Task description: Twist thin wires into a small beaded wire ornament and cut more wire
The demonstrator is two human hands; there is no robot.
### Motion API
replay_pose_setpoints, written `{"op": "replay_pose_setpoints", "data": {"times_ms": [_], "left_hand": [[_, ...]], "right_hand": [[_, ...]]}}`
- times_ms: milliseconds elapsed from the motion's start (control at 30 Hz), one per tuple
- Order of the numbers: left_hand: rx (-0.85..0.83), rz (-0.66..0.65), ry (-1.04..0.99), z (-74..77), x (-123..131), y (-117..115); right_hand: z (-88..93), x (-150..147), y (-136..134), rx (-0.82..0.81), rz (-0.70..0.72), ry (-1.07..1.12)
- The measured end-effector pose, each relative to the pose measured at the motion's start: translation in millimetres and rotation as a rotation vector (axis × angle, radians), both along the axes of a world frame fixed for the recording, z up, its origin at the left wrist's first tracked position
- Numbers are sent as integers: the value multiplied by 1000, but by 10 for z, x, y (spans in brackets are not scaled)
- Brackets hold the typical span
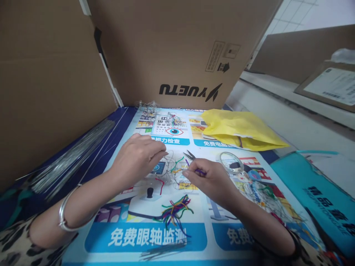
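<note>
My left hand (137, 157) hovers over a tangle of thin wires (173, 170) on a printed poster (155, 236), its fingers pinched together on a fine wire I can barely see. My right hand (210, 177) is closed on small pliers (191, 156) with a purple handle, their tip pointing up and left. A bundle of coloured wire pieces (176, 212) lies just below both hands. A silver bangle (65, 214) sits on my left wrist.
A roll of clear tape (231, 162) lies right of my right hand. A yellow bag (241, 129) sits behind it, a teal bag (321, 199) at the right. Silver rods (69, 159) lie at the left. Cardboard boxes (172, 51) wall the back and left.
</note>
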State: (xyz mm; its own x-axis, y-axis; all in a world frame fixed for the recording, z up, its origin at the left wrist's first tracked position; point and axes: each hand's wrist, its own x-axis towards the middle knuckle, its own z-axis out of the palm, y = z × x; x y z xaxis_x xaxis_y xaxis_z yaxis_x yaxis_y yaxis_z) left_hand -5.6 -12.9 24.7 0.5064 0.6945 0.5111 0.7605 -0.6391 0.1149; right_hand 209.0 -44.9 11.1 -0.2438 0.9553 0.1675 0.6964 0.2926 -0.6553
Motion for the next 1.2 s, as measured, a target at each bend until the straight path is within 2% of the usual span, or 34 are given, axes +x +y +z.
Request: {"op": "replay_pose_setpoints", "data": {"times_ms": [300, 600, 967, 1200], "left_hand": [[-342, 121, -347, 140, -9, -62], [-560, 154, -492, 219, -54, -67], [-541, 114, -616, 182, -39, -42], [-386, 84, -624, 108, -7, -53]], "right_hand": [[-41, 7, -35, 30, 105, -25], [-96, 1, -20, 10, 147, -65], [-117, -12, 1, -4, 79, -11], [-280, -67, 92, 61, 22, 70]]}}
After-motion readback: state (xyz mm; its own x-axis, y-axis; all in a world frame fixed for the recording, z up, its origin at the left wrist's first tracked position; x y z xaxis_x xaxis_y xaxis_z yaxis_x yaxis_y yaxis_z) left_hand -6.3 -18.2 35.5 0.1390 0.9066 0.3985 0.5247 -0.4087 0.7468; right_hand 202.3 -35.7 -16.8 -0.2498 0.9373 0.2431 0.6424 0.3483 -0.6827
